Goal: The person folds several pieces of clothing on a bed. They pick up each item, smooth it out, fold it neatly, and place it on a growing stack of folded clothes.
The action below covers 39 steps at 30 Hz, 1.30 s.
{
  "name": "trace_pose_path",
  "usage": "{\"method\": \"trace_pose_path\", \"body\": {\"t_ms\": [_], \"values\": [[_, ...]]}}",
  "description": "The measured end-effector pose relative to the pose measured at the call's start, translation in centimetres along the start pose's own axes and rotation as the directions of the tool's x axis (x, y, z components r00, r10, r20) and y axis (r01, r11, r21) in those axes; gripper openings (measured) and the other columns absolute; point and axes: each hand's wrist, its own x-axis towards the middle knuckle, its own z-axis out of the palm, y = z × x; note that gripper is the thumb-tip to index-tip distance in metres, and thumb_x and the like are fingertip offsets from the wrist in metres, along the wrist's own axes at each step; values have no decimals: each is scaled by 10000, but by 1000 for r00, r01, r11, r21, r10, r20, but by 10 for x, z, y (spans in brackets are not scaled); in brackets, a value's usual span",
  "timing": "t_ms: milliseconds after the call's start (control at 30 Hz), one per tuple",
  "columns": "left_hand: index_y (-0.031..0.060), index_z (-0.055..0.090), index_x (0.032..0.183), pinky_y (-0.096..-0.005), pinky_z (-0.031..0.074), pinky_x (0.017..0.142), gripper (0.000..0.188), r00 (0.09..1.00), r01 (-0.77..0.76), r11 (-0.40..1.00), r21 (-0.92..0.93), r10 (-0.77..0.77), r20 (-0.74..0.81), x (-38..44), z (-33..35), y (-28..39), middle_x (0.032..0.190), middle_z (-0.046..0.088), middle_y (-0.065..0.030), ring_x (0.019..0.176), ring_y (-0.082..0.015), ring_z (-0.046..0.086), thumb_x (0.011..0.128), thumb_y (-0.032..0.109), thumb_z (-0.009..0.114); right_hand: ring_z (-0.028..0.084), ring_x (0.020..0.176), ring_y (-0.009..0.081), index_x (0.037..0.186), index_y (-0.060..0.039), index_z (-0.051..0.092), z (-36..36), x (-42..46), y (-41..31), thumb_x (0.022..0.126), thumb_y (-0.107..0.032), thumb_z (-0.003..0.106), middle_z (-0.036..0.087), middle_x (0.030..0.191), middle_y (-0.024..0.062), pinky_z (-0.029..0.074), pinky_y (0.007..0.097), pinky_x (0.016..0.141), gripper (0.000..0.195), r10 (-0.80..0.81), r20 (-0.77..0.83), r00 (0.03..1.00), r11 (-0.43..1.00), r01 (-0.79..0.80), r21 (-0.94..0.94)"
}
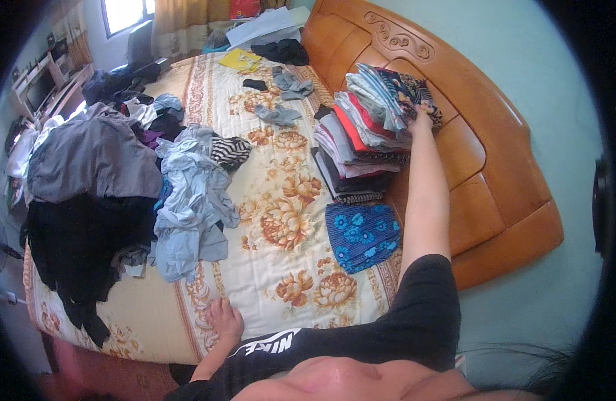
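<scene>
A tall stack of folded clothes (360, 135) leans beside the headboard on the bed. My right hand (421, 120) reaches to its top and touches a dark patterned folded garment (403, 90); whether the fingers grip it is hidden. Just below the stack lies a blue folded garment with flowers (363, 235). My left hand (223, 317) rests on the floral bedspread (288, 215) near the bed's near edge, fingers slightly spread, holding nothing. Left of the middle, a crumpled light blue garment (192, 200) lies beside a striped black-and-white cloth (230, 152).
A large heap of loose clothes, with a grey garment (95, 155) and a black garment (87, 245), covers the bed's left side. Small grey cloths (293, 85), a yellow cloth (240, 60) and a black cloth (282, 51) lie farther back. The wooden headboard (463, 145) bounds the right.
</scene>
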Motion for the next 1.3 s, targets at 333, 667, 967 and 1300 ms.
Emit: {"method": "trace_pose_path", "body": {"t_ms": [333, 667, 967, 1300], "values": [[43, 487, 1061, -450, 273, 915, 361, 1000, -6, 1000, -19, 6, -14, 5, 1, 3, 1127, 444, -151, 1079, -302, 387, 723, 156, 545, 588, 728, 253, 1037, 13, 474, -14, -25, -21, 766, -145, 650, 567, 982, 123, 490, 388, 476, 360, -193, -327, 925, 975, 218, 42], [49, 480, 1062, -451, 242, 938, 362, 999, 33, 999, -1, -33, 38, 0, 8, -3, 1147, 431, -138, 1117, -291, 362, 728, 177, 532, 472, 585, 187, 857, -21, 478, 24, -26, -20, 735, 73, 523, 511, 783, 94, 299, 294, 408, 160, -82, -15, 997, 993, 83, 87], [47, 484, 1057, -457, 247, 925, 356, 1000, 2, 1000, 22, -3, 26, 3, 7, -3, 1138, 441, -140, 1110, -298, 372, 730, 179, 527, 574, 742, 268, 897, 10, 535, 24, 2, -18, 710, 62, 568, 548, 907, 128, 444, 363, 514, 197, -56, -53, 997, 979, 65, 194], [40, 495, 1055, -447, 250, 922, 359, 999, 31, 999, 14, -31, -9, 2, 3, 3, 1123, 458, -134, 1103, -284, 382, 727, 182, 535, 521, 1037, 256, 1131, 111, 482, -8, -101, -10, 850, -209, 441, 509, 1182, 193, 384, 322, 887, 427, -492, 99, 865, 803, 495, -333]]}}
